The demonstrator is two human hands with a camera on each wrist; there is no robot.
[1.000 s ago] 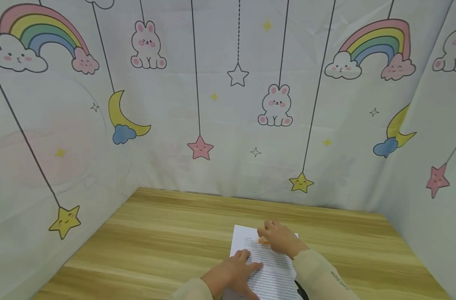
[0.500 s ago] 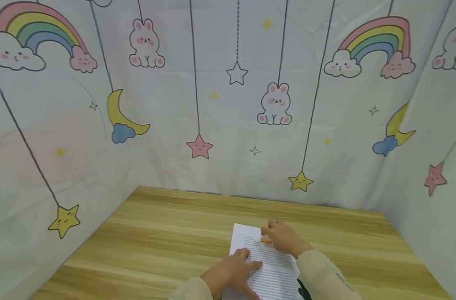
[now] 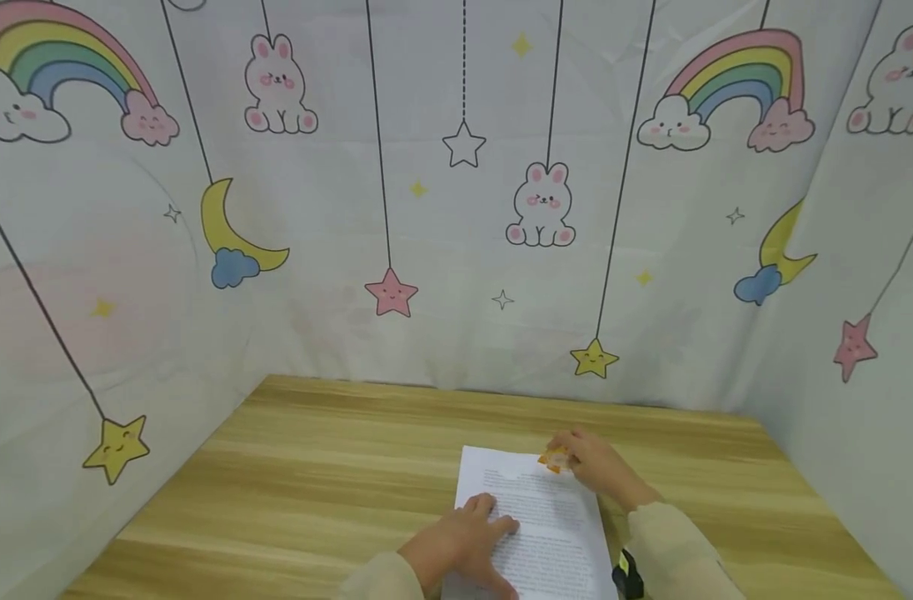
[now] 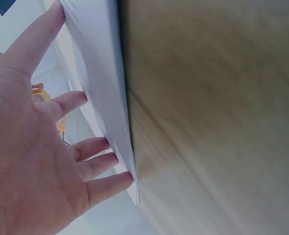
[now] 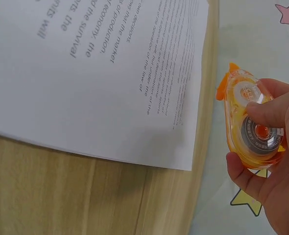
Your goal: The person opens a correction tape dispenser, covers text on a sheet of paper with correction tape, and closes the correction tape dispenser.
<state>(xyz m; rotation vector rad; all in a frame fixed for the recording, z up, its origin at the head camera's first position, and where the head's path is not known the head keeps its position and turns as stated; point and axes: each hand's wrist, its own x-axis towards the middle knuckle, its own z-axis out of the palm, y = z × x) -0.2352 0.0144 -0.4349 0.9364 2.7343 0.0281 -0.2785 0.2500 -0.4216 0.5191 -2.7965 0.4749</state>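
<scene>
My right hand [image 3: 599, 468] pinches a clear orange correction tape dispenser [image 5: 252, 122] between thumb and fingers, over the top right part of a printed paper [image 3: 554, 542]. In the right wrist view the dispenser's orange tip [image 5: 223, 87] is apart from the sheet, beyond its edge. My left hand [image 3: 467, 537] lies on the left side of the paper with fingers spread. The left wrist view shows its fingertips [image 4: 125, 180] pressing along the page. Lines of text cover much of the sheet, partly hidden by the left hand.
The paper lies on a wood-grain table [image 3: 336, 475]. A white curtain [image 3: 314, 333] printed with rainbows, rabbits and stars stands round the back and sides. A black item [image 3: 627, 575] shows by the right sleeve.
My right hand has moved up and to the right with the correction tape, off the lines of text toward the top right corner. The left hand has stayed in place on the paper.
</scene>
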